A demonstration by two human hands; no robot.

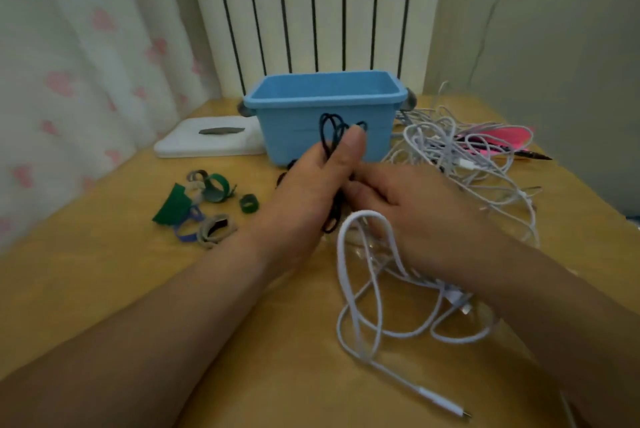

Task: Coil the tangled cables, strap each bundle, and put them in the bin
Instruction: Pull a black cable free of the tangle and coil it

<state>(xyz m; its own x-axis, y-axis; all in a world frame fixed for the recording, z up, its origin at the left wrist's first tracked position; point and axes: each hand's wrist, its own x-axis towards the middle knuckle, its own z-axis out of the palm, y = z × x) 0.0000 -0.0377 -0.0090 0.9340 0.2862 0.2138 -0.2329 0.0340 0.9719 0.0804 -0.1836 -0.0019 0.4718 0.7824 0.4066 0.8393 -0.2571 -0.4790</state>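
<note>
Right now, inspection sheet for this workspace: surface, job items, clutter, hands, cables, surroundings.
Surface: tan wooden table.
Job's things: blue bin upright at the back, its floor hidden; loose straps, green, blue and grey, heaped left of the hands.
Clutter: white flat box left of the bin; pen and something pink at the far right.
Hands: left hand grips the black cable; right hand has its fingertips at the same cable, grip not visible.
Cables: black cable looped; white cable loose in front; white tangle right of the bin.
Surroundings: radiator behind, curtain to the left.
</note>
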